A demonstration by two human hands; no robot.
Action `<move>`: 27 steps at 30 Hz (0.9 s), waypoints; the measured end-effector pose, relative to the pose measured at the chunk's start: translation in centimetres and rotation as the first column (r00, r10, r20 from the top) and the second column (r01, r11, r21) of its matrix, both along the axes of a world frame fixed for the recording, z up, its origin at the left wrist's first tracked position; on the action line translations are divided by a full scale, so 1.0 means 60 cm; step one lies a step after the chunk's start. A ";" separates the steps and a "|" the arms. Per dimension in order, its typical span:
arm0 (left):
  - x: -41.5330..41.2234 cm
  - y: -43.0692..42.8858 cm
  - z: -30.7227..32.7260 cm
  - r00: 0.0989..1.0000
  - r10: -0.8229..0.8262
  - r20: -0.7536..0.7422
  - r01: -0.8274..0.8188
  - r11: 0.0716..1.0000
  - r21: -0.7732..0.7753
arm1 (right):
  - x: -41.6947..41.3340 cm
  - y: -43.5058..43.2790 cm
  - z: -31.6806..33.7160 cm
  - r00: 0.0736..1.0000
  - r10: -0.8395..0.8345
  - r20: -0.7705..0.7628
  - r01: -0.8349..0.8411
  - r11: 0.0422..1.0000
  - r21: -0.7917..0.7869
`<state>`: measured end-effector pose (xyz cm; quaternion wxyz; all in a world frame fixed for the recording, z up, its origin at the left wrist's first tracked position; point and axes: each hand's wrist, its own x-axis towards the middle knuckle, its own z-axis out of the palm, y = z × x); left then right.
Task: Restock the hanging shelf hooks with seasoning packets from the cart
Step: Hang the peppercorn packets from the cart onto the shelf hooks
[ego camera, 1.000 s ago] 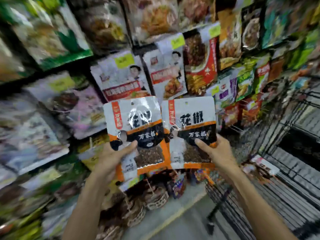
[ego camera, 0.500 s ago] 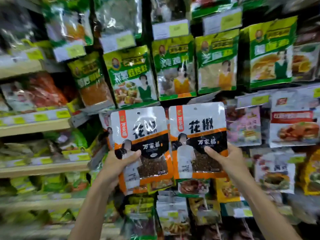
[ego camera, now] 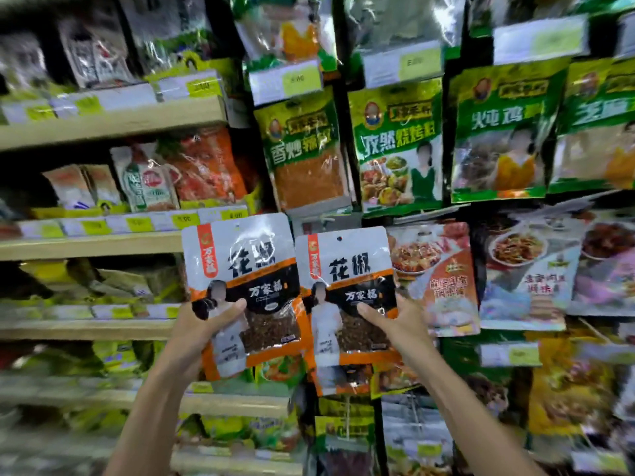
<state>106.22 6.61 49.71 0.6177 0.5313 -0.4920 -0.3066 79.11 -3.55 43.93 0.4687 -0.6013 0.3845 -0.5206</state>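
Two white-and-orange seasoning packets are held up side by side in front of a wall of hanging seasonings. The left packet (ego camera: 240, 269), slightly tilted, is pinched near its lower left corner by the left hand (ego camera: 202, 326), with the thumb across the front and the fingers hidden behind. The right packet (ego camera: 347, 266), nearly upright, is pinched the same way at its lower right edge by the right hand (ego camera: 400, 324). Their inner edges meet. A clear window in the lower half of each shows dark brown seasoning grains. A small hang hole is visible at the top of the right packet.

Just above hang green packets (ego camera: 395, 142), one of which, the powder packet (ego camera: 305, 173), is filled with orange-red powder. Beside the right hand hangs an orange-printed packet (ego camera: 436, 280), its left edge covered. To the left, pale shelves (ego camera: 103, 123) carry pouches behind yellow price tags (ego camera: 185, 219). The goods there are too blurred to name. Whether a hook stands behind the held packets cannot be made out, and the packets below them are mostly covered.
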 end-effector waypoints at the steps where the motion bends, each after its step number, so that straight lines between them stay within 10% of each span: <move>1: 0.007 -0.005 -0.004 1.000 0.012 0.003 -0.012 1.000 0.000 | 0.011 -0.006 0.006 1.000 0.001 0.001 -0.001 1.000 0.004; 27: 0.040 -0.094 -0.029 0.996 -0.072 -0.052 0.069 0.996 -0.057 | 0.093 -0.136 -0.009 0.998 -0.064 -0.022 0.065 0.996 0.059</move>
